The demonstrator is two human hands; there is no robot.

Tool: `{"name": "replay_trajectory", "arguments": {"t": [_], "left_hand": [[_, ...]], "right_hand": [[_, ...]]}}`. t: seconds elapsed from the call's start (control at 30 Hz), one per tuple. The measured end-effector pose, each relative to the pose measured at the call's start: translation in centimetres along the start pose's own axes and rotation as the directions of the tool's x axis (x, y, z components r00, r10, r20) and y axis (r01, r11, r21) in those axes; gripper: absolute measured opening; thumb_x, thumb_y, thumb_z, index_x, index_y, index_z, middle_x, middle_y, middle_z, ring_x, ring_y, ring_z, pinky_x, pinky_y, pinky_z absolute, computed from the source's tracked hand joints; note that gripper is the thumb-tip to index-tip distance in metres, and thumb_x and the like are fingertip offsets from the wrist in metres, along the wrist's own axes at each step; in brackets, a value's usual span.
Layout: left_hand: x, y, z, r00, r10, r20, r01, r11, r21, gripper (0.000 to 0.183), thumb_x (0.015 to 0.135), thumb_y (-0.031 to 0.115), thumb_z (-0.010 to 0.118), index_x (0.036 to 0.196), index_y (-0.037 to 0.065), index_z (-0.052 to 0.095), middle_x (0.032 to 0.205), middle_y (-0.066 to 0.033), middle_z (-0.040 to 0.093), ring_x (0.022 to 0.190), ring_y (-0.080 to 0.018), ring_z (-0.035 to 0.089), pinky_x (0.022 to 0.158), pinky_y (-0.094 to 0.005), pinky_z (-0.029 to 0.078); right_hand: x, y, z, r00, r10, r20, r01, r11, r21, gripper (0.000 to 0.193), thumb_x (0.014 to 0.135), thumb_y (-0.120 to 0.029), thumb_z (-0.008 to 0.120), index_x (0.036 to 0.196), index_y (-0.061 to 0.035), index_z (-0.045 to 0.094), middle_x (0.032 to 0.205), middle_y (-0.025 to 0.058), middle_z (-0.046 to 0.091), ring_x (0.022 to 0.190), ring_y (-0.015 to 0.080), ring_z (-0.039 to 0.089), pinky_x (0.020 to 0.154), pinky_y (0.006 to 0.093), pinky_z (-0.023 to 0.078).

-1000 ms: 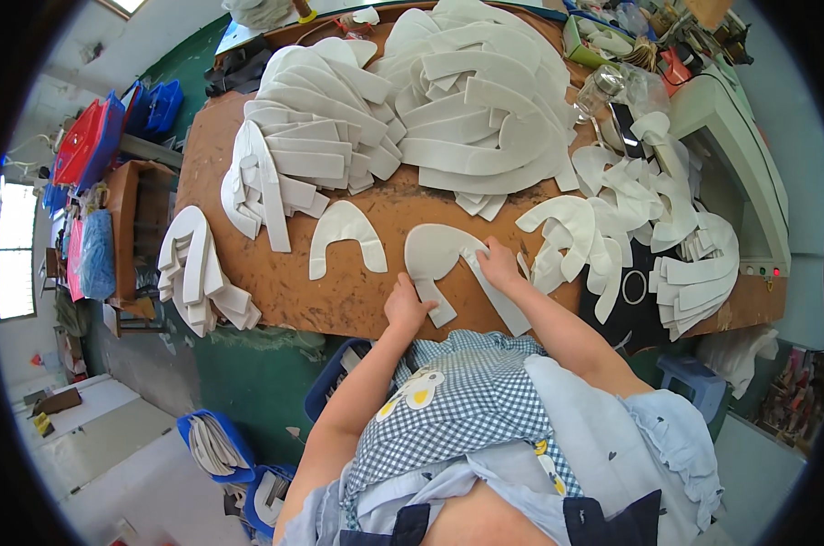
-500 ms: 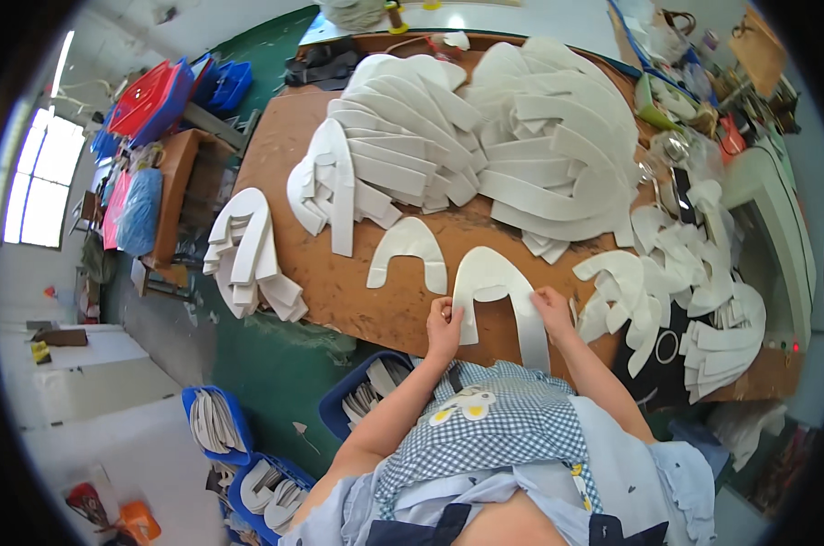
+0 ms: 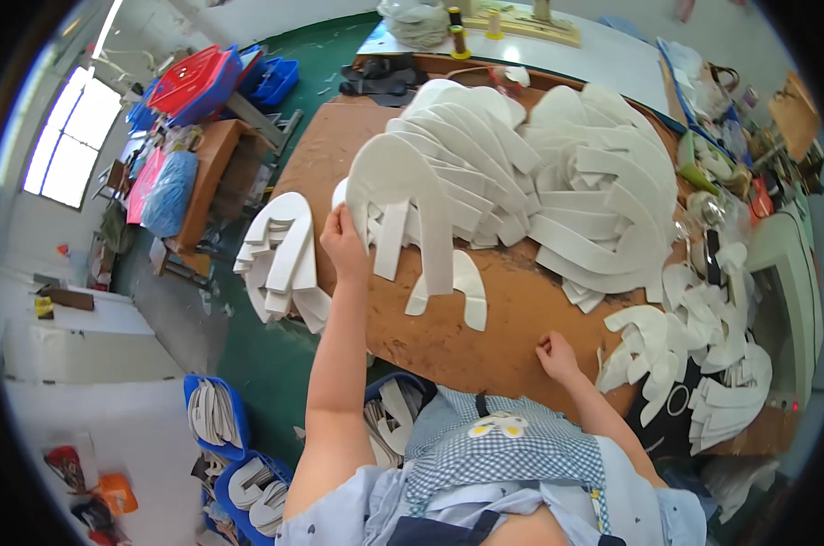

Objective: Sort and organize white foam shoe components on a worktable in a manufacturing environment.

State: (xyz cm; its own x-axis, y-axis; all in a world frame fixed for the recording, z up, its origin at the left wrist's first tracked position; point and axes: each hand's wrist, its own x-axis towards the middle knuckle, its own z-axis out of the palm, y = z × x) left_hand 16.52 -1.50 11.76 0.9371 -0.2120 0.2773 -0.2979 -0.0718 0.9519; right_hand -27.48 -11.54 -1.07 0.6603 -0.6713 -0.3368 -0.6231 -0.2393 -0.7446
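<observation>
My left hand [image 3: 344, 238] grips the lower left leg of a white U-shaped foam piece [image 3: 394, 171]. It holds the piece up over the left part of the brown table, in front of a fanned pile of similar white pieces [image 3: 485, 146]. Fingers curled, my right hand [image 3: 559, 355] rests low over the table's near right part with nothing visible in it. Between the hands a smaller white U-shaped piece [image 3: 474, 289] lies flat, partly hidden behind the held one.
A second large white pile [image 3: 603, 187] fills the table's far right. Stacked U-shaped pieces [image 3: 289, 237] sit at the left edge, smaller curved pieces [image 3: 653, 341] at the right. Blue bins [image 3: 239, 450] of white pieces stand on the floor at lower left. Thread spools [image 3: 458, 41] stand behind.
My right hand has let go of the foam piece and stayed near the table's front. My left hand has carried the piece away to the far left. The head view has shifted.
</observation>
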Motion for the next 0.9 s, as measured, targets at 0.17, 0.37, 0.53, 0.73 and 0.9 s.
{"name": "replay_trajectory", "arguments": {"t": [0.17, 0.37, 0.53, 0.73, 0.9], "left_hand": [[9.2, -6.7, -5.7, 0.998, -0.055, 0.035, 0.036, 0.913, 0.406, 0.046, 0.088, 0.022, 0.063, 0.124, -0.004, 0.051, 0.111, -0.0176, 0.063, 0.1, -0.0257, 0.061, 0.087, -0.034, 0.048], [9.0, -6.9, -9.0, 0.959, -0.279, -0.054, 0.073, 0.059, 0.996, 0.091, 0.07, 0.035, 0.076, 0.139, 0.001, 0.028, 0.135, -0.0182, 0.044, 0.127, -0.0356, 0.04, 0.107, -0.0413, 0.035], [8.4, -6.9, -14.8, 0.924, -0.38, -0.04, 0.086, 0.105, 0.991, 0.077, 0.069, 0.027, 0.076, 0.131, 0.002, 0.037, 0.128, -0.0176, 0.049, 0.121, -0.0364, 0.044, 0.103, -0.0421, 0.039], [1.8, 2.4, -10.4, 0.97, 0.242, 0.035, -0.172, 0.575, 0.8, 0.064, 0.07, 0.015, 0.074, 0.124, 0.0, 0.042, 0.118, -0.0201, 0.05, 0.112, -0.0376, 0.049, 0.096, -0.0437, 0.04], [-11.5, 4.3, -4.7, 0.823, 0.33, 0.463, -0.538, 0.713, 0.449, 0.065, 0.073, 0.015, 0.075, 0.126, 0.004, 0.04, 0.117, -0.0181, 0.048, 0.11, -0.0368, 0.046, 0.093, -0.0448, 0.039]], "right_hand": [[-1.0, -2.9, 0.4, 0.997, -0.067, -0.028, 0.062, 0.986, -0.158, 0.026, 0.077, -0.009, 0.065, 0.097, -0.0058, 0.05, 0.084, 0.009, 0.05, 0.076, 0.0246, 0.053, 0.071, 0.0353, 0.046], [-1.3, -2.6, 0.1, 0.998, 0.005, -0.066, -0.013, 0.992, -0.123, 0.031, 0.073, -0.008, 0.068, 0.097, -0.0069, 0.049, 0.088, 0.0086, 0.049, 0.081, 0.0251, 0.053, 0.072, 0.0376, 0.046], [-0.8, -3.0, 0.4, 0.998, 0.032, -0.055, -0.04, 0.985, -0.169, 0.027, 0.073, -0.009, 0.066, 0.094, -0.0059, 0.049, 0.086, 0.0085, 0.048, 0.076, 0.0235, 0.052, 0.069, 0.0355, 0.045], [-0.6, -2.6, 0.2, 0.998, 0.044, -0.036, -0.05, 0.983, -0.175, 0.027, 0.077, -0.014, 0.068, 0.097, -0.006, 0.051, 0.086, 0.008, 0.051, 0.076, 0.0213, 0.053, 0.069, 0.0347, 0.046], [0.1, -6.5, -0.9, 0.979, 0.07, 0.192, -0.143, 0.906, 0.399, 0.033, 0.086, -0.019, 0.062, 0.114, -0.0047, 0.053, 0.106, 0.0072, 0.059, 0.096, 0.0174, 0.058, 0.083, 0.0314, 0.047]]}}
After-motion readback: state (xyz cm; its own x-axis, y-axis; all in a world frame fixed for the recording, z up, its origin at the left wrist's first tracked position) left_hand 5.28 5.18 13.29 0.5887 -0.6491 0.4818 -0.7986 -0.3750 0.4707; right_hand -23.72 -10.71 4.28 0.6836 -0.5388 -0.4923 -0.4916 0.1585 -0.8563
